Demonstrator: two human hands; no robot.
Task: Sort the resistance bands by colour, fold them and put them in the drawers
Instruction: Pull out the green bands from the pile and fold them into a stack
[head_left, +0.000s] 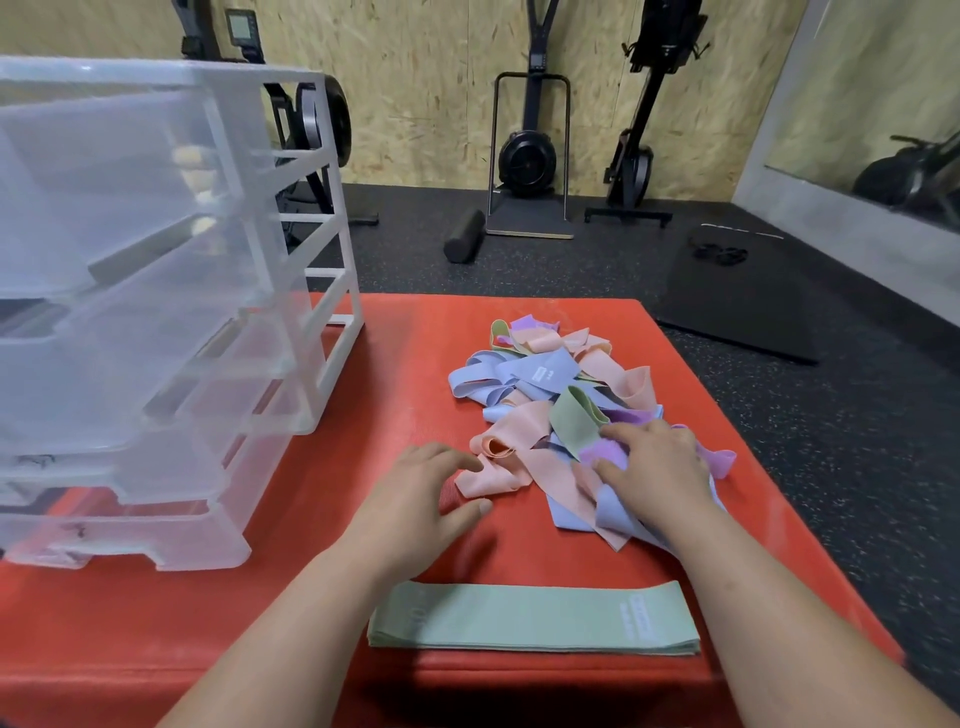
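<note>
A tangled pile of resistance bands (545, 384) in peach, blue, green and purple lies on the red mat (322, 613), right of centre. A flat stack of green bands (535, 618) rests near the mat's front edge. My right hand (654, 467) lies on the near side of the pile, its fingers on a purple band (605, 449) beside a green one (574, 423). My left hand (421, 493) hovers open just left of the pile, its fingertips close to a peach band (493, 475). A clear plastic drawer unit (156, 322) stands at the left with its drawers pulled out.
Beyond the mat is dark rubber gym flooring with a black foam roller (464, 235), upright rowing machines (530, 156) against the wooden wall, and a black floor mat (743, 296) at the right. A mirror (878, 130) leans on the right wall.
</note>
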